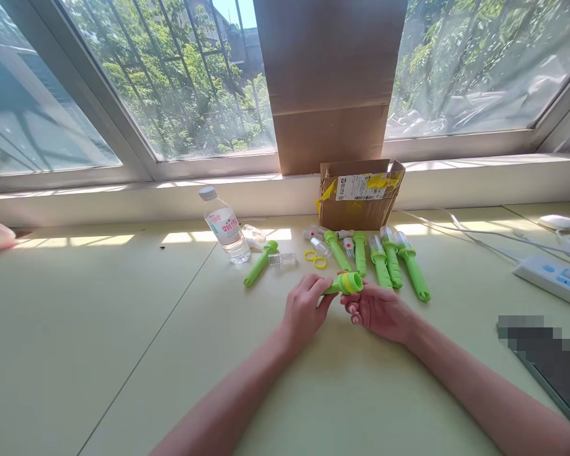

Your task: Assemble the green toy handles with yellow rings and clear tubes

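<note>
My left hand (307, 308) is closed around a green plastic handle (346, 284) with a threaded open end and a yellow ring near its mouth. Palm up, my right hand (377, 309) lies just right of that end, its fingers loosely curled; whether it touches the handle is unclear. Beyond my hands lie several other green handles (415, 275), some with clear caps. Two yellow rings (319, 261) rest on the table near white-and-clear small parts (320, 246). Farther left is a green handle (260, 265) beside a clear plastic cylinder (282, 259).
A water bottle (228, 231) stands at the back left. An open cardboard box (356, 202) is against the sill. Cables and a power strip (553, 280) lie at the right, with a dark phone (546, 361) nearer me on the table (99, 323).
</note>
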